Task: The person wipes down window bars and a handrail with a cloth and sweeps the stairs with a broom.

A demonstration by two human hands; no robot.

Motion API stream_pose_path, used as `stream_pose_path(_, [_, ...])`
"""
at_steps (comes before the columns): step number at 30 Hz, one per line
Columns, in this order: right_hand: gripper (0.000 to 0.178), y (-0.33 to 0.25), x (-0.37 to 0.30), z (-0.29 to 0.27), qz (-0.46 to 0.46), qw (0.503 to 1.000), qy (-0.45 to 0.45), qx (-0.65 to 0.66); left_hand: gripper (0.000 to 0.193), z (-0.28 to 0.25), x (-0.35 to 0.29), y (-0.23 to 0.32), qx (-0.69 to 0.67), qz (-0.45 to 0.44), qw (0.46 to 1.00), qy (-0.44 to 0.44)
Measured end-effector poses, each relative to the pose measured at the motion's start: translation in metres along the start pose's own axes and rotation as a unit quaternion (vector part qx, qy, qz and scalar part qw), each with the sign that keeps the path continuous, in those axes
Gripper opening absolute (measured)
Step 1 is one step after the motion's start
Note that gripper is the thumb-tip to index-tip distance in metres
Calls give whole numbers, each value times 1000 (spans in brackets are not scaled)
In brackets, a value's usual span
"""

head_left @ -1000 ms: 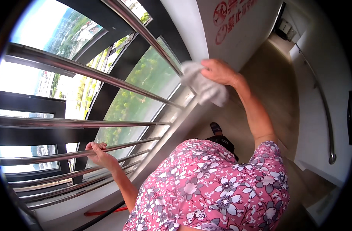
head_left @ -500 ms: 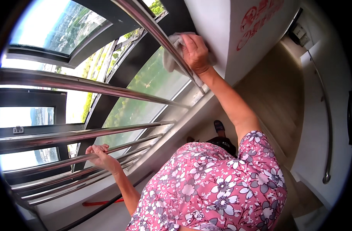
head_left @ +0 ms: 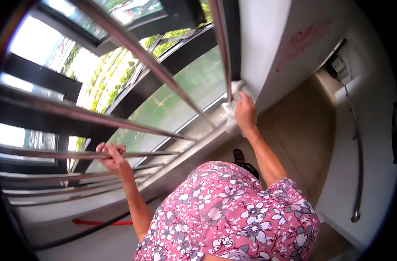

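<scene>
A: What have I got hold of?

B: Your right hand (head_left: 246, 112) is clamped on a crumpled, pale grey-white cloth (head_left: 231, 119). The cloth lies against the lower end of the uppermost round metal bar (head_left: 226, 74), showing on both sides of it, just by the narrow pale ledge (head_left: 203, 141). Whether it wraps fully around, I can't tell. Your left hand (head_left: 113, 158) has its fingers curled around a slimmer, shiny metal bar (head_left: 150, 154) lower in the row.

A: Where are the edges, and where have I got room?

B: The smooth white wall (head_left: 263, 43) rises just beside your right knuckles. From the cloth, the ledge's edge slants down toward your left side. Gaps stand between the bars, with green-tinted window glass (head_left: 196, 82) beyond. Right of your right forearm, brown floor (head_left: 302, 139) spreads toward a curved metal handrail (head_left: 358, 156), which sits well apart from your elbow.

A: What's different from half a second ago?

B: You had the cloth higher on that same bar; now it's down at the foot. Your left hand keeps its hold on the same bar. Your view has turned, and the red wall markings (head_left: 302, 39) look blurrier.
</scene>
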State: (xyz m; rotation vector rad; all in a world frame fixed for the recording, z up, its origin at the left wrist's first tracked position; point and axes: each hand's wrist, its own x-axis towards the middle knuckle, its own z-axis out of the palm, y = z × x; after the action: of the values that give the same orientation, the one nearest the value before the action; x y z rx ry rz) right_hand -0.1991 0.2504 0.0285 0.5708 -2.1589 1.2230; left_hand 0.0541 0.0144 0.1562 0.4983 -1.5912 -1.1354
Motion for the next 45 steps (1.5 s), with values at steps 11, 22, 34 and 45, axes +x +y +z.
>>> stream_pose_path(11, [26,-103,-65,-8,-119,942,-209,233,36,-38,-1,-38,13,15,997,-76])
stream_pose_path(22, [32,-181,-77,50,-110,785,-380,477,108,-9,-95,-54,-142,-218,917,-303])
stream_pose_path(34, [36,-170,-30,-2,-174,907,-192,333,48,-60,-38,-24,-40,-78,992,92])
stream_pose_path(45, [30,-182,-48,13,-143,907,-246,311,48,-51,-14,-73,311,196,929,-39])
